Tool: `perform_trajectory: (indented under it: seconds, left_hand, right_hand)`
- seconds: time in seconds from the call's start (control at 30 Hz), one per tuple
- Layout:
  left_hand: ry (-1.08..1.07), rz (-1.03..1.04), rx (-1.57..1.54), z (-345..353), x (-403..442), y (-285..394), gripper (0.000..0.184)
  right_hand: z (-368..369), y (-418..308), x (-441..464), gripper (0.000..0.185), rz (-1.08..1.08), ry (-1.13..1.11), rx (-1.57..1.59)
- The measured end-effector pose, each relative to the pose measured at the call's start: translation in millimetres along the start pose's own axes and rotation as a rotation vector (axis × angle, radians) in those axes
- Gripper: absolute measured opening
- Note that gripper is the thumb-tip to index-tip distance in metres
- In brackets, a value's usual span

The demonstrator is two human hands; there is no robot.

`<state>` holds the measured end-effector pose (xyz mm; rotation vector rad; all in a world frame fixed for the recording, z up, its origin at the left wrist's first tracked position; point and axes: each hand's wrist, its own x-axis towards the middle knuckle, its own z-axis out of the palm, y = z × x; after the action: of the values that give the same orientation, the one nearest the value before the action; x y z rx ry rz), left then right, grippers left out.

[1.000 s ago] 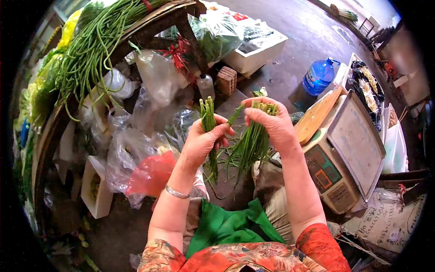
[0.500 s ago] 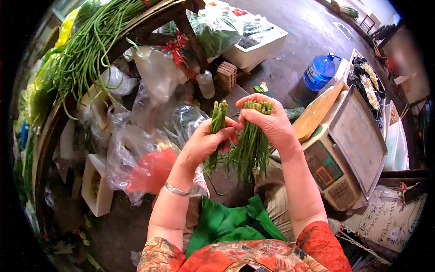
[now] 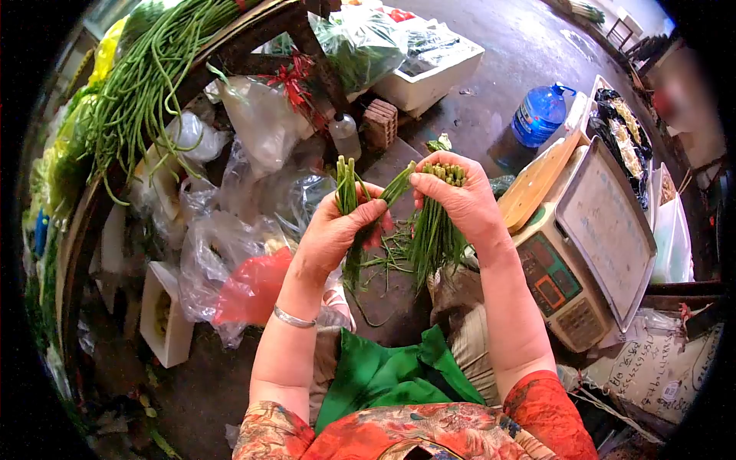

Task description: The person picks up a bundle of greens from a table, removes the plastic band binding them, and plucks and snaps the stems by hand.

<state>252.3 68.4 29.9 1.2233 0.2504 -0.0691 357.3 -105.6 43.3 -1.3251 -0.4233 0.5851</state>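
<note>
My left hand [image 3: 337,226] is closed round a small bunch of green vegetable stalks [image 3: 349,184], cut ends up and leafy ends hanging below. A thicker bunch of the same greens [image 3: 438,238] hangs from my right hand [image 3: 464,199], its pale cut ends level at the top. A few stalks [image 3: 398,186] slant across the gap, their lower part at my left thumb and their tips at my right thumb and finger. Below the hands, loose green scraps [image 3: 392,249] lie on the ground. A green apron [image 3: 383,376] covers my lap.
At right stand a weighing scale [image 3: 606,230], a wooden board [image 3: 540,184] and a blue water jug [image 3: 539,116]. Plastic bags [image 3: 222,245] crowd the left, beneath a rack with long beans [image 3: 157,84]. A white foam box [image 3: 433,80] stands ahead; another foam box [image 3: 175,314] is lower left.
A few stalks have swung out from the left bunch toward my right hand and now bridge the two. My left hand has shifted slightly left, and the hands are further apart.
</note>
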Motion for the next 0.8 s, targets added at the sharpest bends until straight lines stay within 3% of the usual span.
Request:
perform_trajectory:
  seconds: [0.17,0.5,0.6,0.8]
  left_hand:
    - [0.085,0.032,0.145,-2.0,1.3,-5.5,0.016]
    - [0.256,0.065,0.083,-20.7,4.6,-5.5,0.016]
    - [0.259,0.064,0.054,-22.5,4.6,-4.8,0.017]
    - [0.087,-0.037,0.022,-3.3,0.3,-1.6,0.013]
  right_hand:
    - [-1.1,6.4,1.7,0.008,-0.044,0.020,-0.108]
    - [-15.1,5.8,3.3,0.009,-0.026,0.131,-0.226]
    - [-18.7,16.1,5.3,0.014,-0.070,0.136,-0.554]
    - [4.6,1.6,1.1,0.015,0.017,-0.012,-0.095]
